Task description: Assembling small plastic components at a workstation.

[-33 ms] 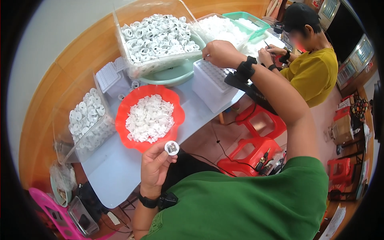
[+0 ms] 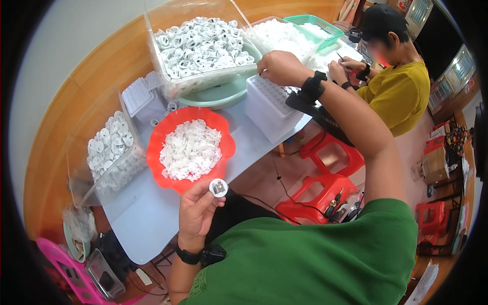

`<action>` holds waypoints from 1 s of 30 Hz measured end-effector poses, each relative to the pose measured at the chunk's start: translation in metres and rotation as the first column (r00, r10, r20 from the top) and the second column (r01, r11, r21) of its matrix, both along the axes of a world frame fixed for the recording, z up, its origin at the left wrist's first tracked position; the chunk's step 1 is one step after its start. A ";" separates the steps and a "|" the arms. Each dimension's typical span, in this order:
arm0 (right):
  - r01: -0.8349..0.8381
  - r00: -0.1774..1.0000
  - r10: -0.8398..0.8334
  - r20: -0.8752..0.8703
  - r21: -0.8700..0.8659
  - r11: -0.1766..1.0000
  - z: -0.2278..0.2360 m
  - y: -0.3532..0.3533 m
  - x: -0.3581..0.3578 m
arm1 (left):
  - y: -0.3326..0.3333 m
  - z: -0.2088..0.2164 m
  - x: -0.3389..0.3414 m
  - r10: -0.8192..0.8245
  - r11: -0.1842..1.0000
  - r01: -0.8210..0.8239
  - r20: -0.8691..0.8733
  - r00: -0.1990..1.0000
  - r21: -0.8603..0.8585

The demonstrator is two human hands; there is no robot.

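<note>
Between the thumb and fingers of my left hand is a small round white plastic part with metal contacts in its face, held up before the table's near edge. My right hand reaches out to the stacked white trays, its fingertips pinched at their far left corner. What those fingertips hold, if anything, is too small to make out. The top tray shows rows of small round pockets. A red scalloped bowl heaped with small white plastic pieces stands just beyond my left hand.
A large clear bin of white parts rests on a pale green basin. At left stands another clear bin of white round parts. A co-worker in a yellow shirt sits at the far right. Red stools stand beside the table.
</note>
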State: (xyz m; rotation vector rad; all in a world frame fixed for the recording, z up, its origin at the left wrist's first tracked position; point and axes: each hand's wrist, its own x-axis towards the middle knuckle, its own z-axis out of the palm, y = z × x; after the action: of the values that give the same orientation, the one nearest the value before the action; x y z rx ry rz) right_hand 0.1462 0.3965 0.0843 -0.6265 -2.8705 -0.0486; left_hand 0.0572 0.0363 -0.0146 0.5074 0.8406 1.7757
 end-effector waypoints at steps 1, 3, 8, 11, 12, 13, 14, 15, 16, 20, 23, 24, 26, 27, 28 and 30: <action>-0.006 1.000 0.006 0.004 -0.002 1.000 -0.001 0.000 -0.001 | -0.001 0.000 0.000 0.006 1.000 -0.006 0.004 1.000 -0.002; -0.024 0.999 0.024 -0.044 -0.010 1.000 0.001 0.000 -0.002 | 0.000 0.000 -0.001 0.004 1.000 -0.004 -0.002 1.000 -0.011; -0.088 0.995 0.089 -0.044 0.038 0.995 0.005 0.002 -0.004 | 0.002 -0.001 -0.001 0.002 1.000 -0.002 0.034 0.999 -0.004; -0.092 0.988 0.096 -0.121 0.038 0.995 0.012 -0.005 0.002 | 0.001 -0.002 -0.002 0.016 1.000 -0.016 0.044 0.999 0.009; -0.149 0.971 0.147 -0.190 0.005 0.989 0.022 -0.013 0.008 | 0.001 -0.001 -0.002 0.005 1.000 -0.005 0.037 0.999 0.007; -0.196 0.955 0.160 -0.248 -0.126 0.973 0.036 -0.033 0.013 | 0.000 -0.001 -0.003 -0.001 1.000 0.001 0.029 1.000 0.004; -0.265 0.934 0.209 -0.288 -0.171 0.949 0.045 -0.053 0.018 | -0.002 -0.003 -0.003 0.005 1.000 -0.005 0.026 1.000 -0.001; -0.334 0.899 0.267 -0.348 -0.149 0.931 0.049 -0.080 0.023 | -0.003 -0.004 -0.003 0.024 1.000 -0.024 0.031 0.999 -0.012; -0.335 0.905 0.240 -0.351 -0.242 0.911 0.050 -0.112 0.028 | -0.005 -0.005 -0.003 0.025 1.000 -0.025 0.041 0.999 0.004; -0.621 0.721 0.461 -0.517 -0.188 0.760 -0.005 -0.187 0.037 | -0.006 -0.005 0.001 0.010 1.000 -0.011 0.043 0.999 0.023; -0.637 0.669 0.488 -0.560 -0.093 0.765 -0.041 -0.215 0.034 | -0.008 -0.001 0.004 -0.005 1.000 0.005 0.037 0.999 0.021; -0.609 0.650 0.457 -0.607 -0.056 0.791 -0.051 -0.221 0.031 | -0.010 0.000 0.004 -0.007 1.000 0.007 0.030 1.000 0.026; -0.571 0.614 0.433 -0.660 0.008 0.821 -0.065 -0.228 0.029 | -0.012 -0.002 0.005 0.001 1.000 -0.002 0.013 1.000 0.026; -0.578 0.611 0.437 -0.661 0.006 0.816 -0.067 -0.231 0.029 | -0.014 -0.002 0.006 0.006 1.000 -0.006 -0.004 1.000 0.029; -0.566 0.624 0.442 -0.645 0.018 0.824 -0.068 -0.233 0.030 | -0.015 -0.002 0.007 0.014 1.000 -0.014 -0.003 1.000 0.027; -0.556 0.637 0.449 -0.627 0.030 0.830 -0.069 -0.235 0.031 | -0.015 -0.002 0.008 0.035 0.999 -0.034 -0.033 0.999 0.025</action>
State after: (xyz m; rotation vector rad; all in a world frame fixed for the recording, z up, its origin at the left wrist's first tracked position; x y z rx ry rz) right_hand 0.1768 0.1614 0.0153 0.1683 -2.2945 0.4135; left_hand 0.0652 0.0209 -0.0167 0.5434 0.8565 1.8151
